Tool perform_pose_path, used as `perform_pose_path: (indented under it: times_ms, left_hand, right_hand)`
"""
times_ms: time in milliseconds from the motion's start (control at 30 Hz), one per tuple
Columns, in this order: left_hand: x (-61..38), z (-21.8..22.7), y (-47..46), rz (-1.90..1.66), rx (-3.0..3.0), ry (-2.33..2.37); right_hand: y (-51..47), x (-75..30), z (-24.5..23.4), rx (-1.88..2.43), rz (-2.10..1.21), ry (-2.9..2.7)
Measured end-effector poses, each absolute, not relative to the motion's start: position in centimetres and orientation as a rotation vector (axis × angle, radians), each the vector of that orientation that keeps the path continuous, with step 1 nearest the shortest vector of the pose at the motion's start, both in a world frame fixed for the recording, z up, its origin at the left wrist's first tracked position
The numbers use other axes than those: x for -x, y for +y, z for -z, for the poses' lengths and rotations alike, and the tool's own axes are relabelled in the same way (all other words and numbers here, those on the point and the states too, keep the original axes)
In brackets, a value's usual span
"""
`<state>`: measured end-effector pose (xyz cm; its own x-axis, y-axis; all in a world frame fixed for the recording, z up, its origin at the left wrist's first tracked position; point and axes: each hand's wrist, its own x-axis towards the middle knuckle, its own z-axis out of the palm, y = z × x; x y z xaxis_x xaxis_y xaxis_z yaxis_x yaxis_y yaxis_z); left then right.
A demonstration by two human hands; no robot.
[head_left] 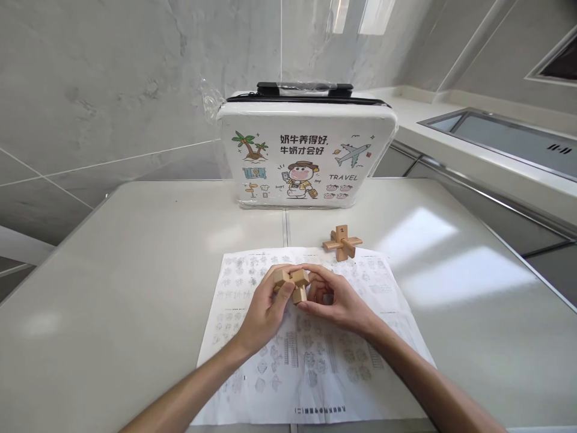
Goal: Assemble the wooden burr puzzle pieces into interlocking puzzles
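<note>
A wooden burr puzzle (299, 278) made of several pale blocks is held over the paper sheet. My left hand (267, 307) grips its left side, thumb pressed on the front. My right hand (336, 297) pinches it from the right, thumb low by the bottom block and fingers curled behind. The puzzle's back is hidden by the fingers. Beyond my right hand, a second wooden puzzle (342, 243), cross-shaped and marked with a "2", stands at the sheet's far edge. Printed puzzle diagrams cover the creased instruction sheet (288, 397) under my hands.
A white cartoon-printed case (306, 126) in clear plastic stands upright at the back of the pale table (112, 288), near the grey wall. To the right, a counter (473, 138) with a covered inset panel runs beside the table, set apart by a gap.
</note>
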<state>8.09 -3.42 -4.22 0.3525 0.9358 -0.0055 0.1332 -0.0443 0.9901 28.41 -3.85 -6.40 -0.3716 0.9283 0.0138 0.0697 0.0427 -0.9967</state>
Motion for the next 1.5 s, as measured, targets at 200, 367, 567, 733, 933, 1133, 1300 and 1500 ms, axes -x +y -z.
perform_pose_path:
  times_ms: [200, 367, 567, 733, 933, 1133, 1300, 1500]
  left_hand:
    - [-8.0, 4.2, -3.3, -0.948, -1.38, 1.076]
    - [-7.9, 4.4, -2.8, -1.016, -1.211, 1.126]
    - [-8.1, 4.0, -2.6, -0.983, -1.121, 1.005]
    - [-8.2, 3.5, -2.9, -0.927, -1.162, 0.948]
    - [-8.2, 3.5, -3.4, -0.833, -1.317, 0.955]
    - [-8.1, 4.7, -3.9, -0.818, -1.401, 0.998]
    - [-8.0, 4.6, -3.7, -0.893, -1.462, 1.005]
    - [-7.9, 4.0, -3.3, -1.023, -1.656, 1.028]
  right_hand:
    - [-3.6, -28.7, 6.0, 1.058, -1.337, -1.579]
    - [-3.4, -28.7, 6.2, 1.138, -1.116, -1.656]
    - [-3.3, -28.4, 6.9, 1.176, -0.626, -1.982]
    - [-3.3, -28.3, 7.2, 1.162, -0.532, -2.057]
    - [-3.4, -28.8, 6.2, 1.082, -0.727, -1.928]
    - [-3.6, -28.5, 5.9, 0.963, -0.766, -1.855]
    - [-4.1, -27.9, 5.9, 0.899, -0.724, -1.837]
    - [-4.6, -27.2, 5.5, 0.819, -0.594, -1.831]
